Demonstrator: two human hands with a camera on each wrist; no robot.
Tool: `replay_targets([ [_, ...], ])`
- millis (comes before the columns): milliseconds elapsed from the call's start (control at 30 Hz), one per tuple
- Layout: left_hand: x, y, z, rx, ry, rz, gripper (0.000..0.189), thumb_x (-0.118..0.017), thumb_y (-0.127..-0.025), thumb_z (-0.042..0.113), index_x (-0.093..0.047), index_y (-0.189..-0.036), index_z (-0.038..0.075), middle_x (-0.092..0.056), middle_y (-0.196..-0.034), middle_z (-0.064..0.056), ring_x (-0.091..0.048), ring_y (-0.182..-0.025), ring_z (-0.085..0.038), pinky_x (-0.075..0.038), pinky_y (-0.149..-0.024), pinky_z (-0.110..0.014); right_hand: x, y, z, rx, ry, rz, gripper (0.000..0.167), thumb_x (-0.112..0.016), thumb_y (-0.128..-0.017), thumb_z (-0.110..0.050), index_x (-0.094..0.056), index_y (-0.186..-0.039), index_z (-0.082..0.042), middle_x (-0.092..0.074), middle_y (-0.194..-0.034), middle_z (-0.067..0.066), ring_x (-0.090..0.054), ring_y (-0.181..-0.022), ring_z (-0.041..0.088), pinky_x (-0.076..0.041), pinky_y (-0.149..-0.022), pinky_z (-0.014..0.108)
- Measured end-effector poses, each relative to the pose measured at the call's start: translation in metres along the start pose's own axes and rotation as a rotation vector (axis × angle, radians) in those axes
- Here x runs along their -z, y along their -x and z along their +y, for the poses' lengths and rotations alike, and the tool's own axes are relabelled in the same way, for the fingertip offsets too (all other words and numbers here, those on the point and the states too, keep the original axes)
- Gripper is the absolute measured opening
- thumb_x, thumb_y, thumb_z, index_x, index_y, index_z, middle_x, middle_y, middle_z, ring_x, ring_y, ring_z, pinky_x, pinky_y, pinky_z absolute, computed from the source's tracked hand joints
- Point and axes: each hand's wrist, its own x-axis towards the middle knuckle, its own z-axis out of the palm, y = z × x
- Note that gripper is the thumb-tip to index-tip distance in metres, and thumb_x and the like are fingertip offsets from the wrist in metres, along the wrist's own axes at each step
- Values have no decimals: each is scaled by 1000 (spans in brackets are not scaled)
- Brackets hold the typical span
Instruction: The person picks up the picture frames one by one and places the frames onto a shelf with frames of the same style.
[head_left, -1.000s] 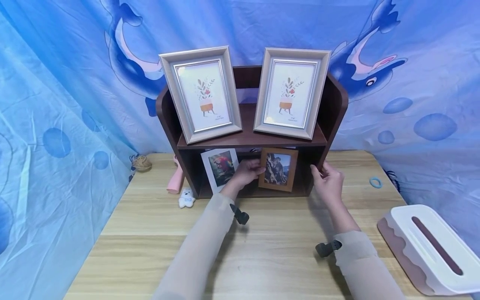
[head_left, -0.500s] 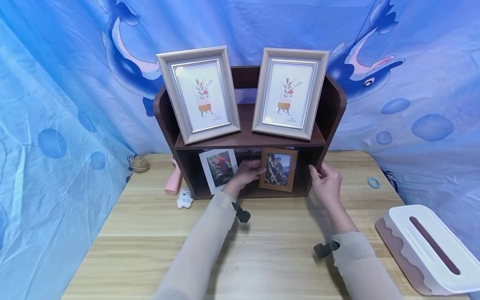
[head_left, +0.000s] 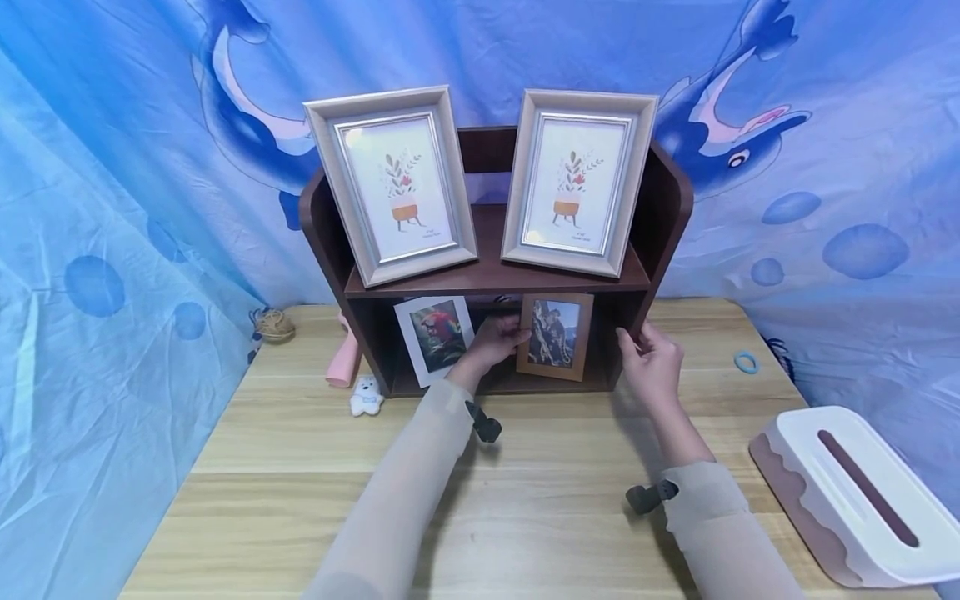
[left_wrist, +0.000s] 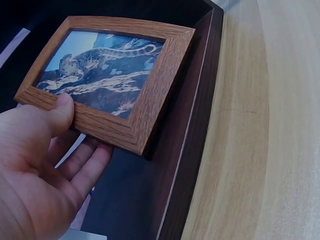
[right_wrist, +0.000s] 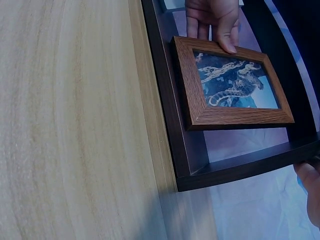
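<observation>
A brown wooden picture frame (head_left: 553, 335) with a leopard photo stands on the lower level of a dark brown two-tier shelf (head_left: 491, 290). My left hand (head_left: 493, 342) pinches its left side; in the left wrist view, the thumb (left_wrist: 64, 112) lies on the front and the fingers go behind. My right hand (head_left: 655, 362) grips the front edge of the shelf's right side panel, with some fingertips hidden behind it. To the left of my left hand leans a white picture frame (head_left: 435, 340) with a parrot photo.
Two larger silvery frames (head_left: 392, 187) with plant prints lean on the upper tier. Left of the shelf are a pink object (head_left: 344, 360), a white bear figure (head_left: 367, 396) and a twine ball (head_left: 274, 325). A tissue box (head_left: 862, 492) and blue ring (head_left: 746, 362) lie right.
The head view has shifted slightly. Both hands keep their holds, the left on the brown picture frame and the right on the shelf's side panel; little else differs.
</observation>
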Motion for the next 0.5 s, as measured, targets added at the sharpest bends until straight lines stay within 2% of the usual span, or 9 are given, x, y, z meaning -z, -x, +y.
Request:
replay_targets([
  [100, -1, -1, 1, -9, 14, 19, 38, -62, -101, 9, -60, -138, 0, -65, -131, -18, -64, -118, -30, -60, -92, -42, -1, -2, 0, 9, -17, -1, 10, -71, -89, 5, -74, -98, 9, -73, -95, 25, -64, -82, -8, -54, -69, 5],
  [200, -1, -2, 2, -32, -4, 38, 34, -63, -101, 9, -64, -134, 0, -68, -126, -17, -65, -112, -28, -60, -88, -40, -2, -3, 0, 7, -28, 0, 9, -70, -89, 6, -73, -96, 10, -73, -94, 26, -61, -80, -16, -54, -69, 4],
  [367, -3, -2, 1, -51, -59, 49, 30, -64, -100, 9, -67, -129, 2, -71, -116, -16, -66, -100, -24, -59, -78, -33, -2, -1, 2, 3, -37, 9, 8, -70, -89, 8, -73, -96, 11, -73, -93, 26, -60, -79, -17, -53, -68, 3],
  [500, -4, -1, 0, -48, -86, 62, 32, -64, -100, 8, -67, -131, 2, -70, -119, -15, -66, -105, -25, -59, -82, -33, -2, 0, 4, 9, -38, 13, 8, -70, -89, 8, -74, -96, 10, -74, -92, 25, -61, -80, -16, -53, -69, 3],
])
